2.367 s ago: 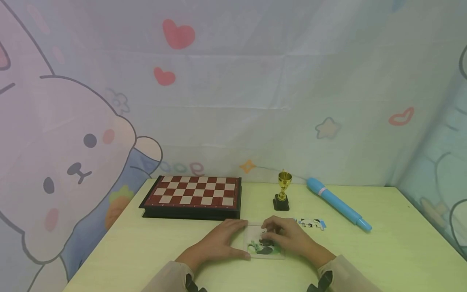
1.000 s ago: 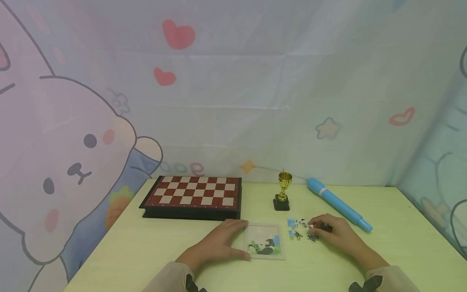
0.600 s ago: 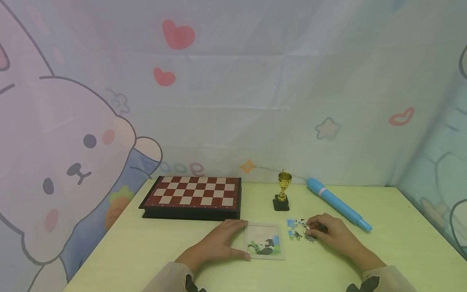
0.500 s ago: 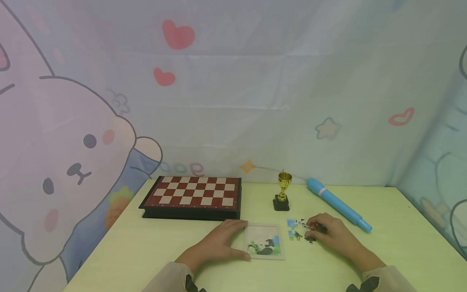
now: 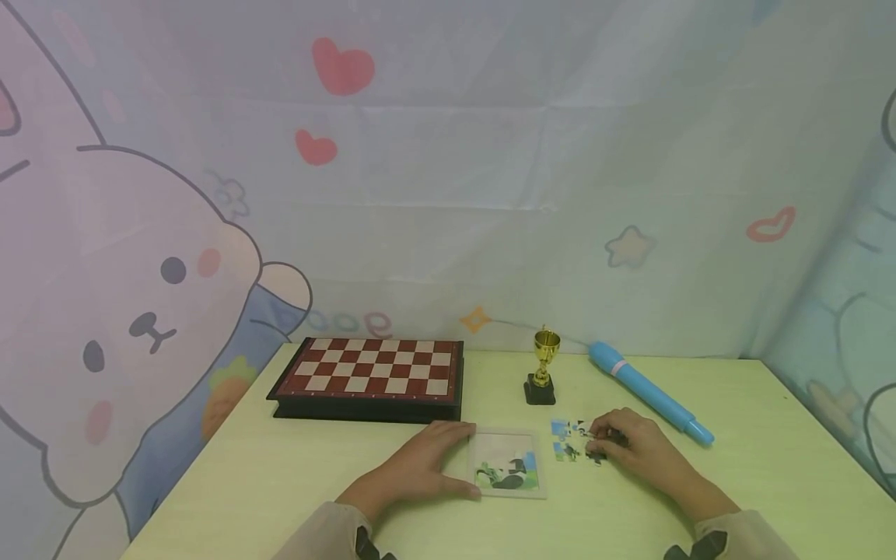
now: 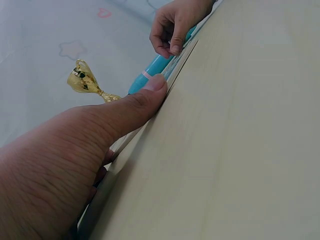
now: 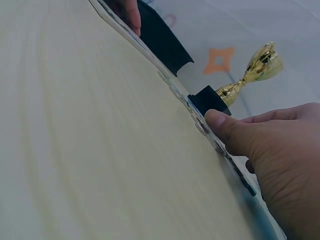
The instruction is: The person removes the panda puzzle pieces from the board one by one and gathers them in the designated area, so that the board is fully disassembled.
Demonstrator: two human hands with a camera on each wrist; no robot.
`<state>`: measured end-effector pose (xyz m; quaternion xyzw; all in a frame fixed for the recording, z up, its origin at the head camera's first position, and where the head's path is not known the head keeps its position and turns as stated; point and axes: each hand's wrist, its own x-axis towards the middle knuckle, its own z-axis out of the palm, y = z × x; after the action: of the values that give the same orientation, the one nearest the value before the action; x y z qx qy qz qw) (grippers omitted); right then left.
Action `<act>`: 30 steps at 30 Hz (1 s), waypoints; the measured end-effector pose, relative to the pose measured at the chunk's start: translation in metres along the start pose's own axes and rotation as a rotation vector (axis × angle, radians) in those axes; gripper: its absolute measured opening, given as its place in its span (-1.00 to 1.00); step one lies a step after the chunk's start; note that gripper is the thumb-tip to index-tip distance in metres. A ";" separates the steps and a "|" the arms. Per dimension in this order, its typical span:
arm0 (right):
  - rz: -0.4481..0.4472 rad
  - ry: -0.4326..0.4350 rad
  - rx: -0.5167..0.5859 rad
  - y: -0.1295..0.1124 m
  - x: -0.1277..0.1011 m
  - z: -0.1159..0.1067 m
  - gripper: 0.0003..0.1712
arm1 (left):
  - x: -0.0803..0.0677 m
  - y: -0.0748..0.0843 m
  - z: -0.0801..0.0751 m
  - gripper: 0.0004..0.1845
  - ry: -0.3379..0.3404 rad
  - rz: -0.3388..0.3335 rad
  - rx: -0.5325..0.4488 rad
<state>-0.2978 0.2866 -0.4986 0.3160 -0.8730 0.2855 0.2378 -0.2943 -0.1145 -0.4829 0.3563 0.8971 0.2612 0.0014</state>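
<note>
A flat white square puzzle frame (image 5: 502, 446) lies on the pale yellow-green table (image 5: 770, 482), with some joined puzzle pieces (image 5: 509, 476) in its lower part that show green leaves and a black and white shape too small to make out well. The left hand (image 5: 420, 464) is spread wide, its pointer finger and thumb touching the frame's two left corners; its other fingers are mostly hidden from the head view. Just to the right of the frame lie some loose blue, white, black and green puzzle pieces (image 5: 565, 452). The right hand (image 5: 640, 449) is over the right end of them, its fingers bent and its thumb close by. It covers some pieces, so nobody can tell if it pinches one. In both wrist views the frame and the pieces show almost from the side, so their pictures are hard to see. Behind them stands a little shiny gold cup on a black base (image 5: 541, 373), and the left wrist view hides its base. To the left is a black box with a red and white checked top (image 5: 371, 369), cut off in the right wrist view. A long blue stick with a pale band (image 5: 647, 393) lies behind the right hand. The two beige sleeves (image 5: 315, 533) run off the bottom edge.
</note>
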 end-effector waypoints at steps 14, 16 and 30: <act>-0.152 -0.076 0.134 -0.034 0.026 0.037 -0.81 | -0.001 0.000 0.000 0.08 -0.002 -0.002 0.000; -0.149 -0.105 0.131 -0.041 0.030 0.044 -0.81 | -0.001 0.000 0.000 0.08 0.001 0.000 0.004; -0.177 -0.147 0.022 -0.061 0.036 0.056 -0.75 | 0.000 -0.001 0.001 0.09 0.008 0.007 0.022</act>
<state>-0.2940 0.1966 -0.4968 0.4145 -0.8535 0.2492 0.1938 -0.2950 -0.1148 -0.4844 0.3581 0.8988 0.2528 -0.0070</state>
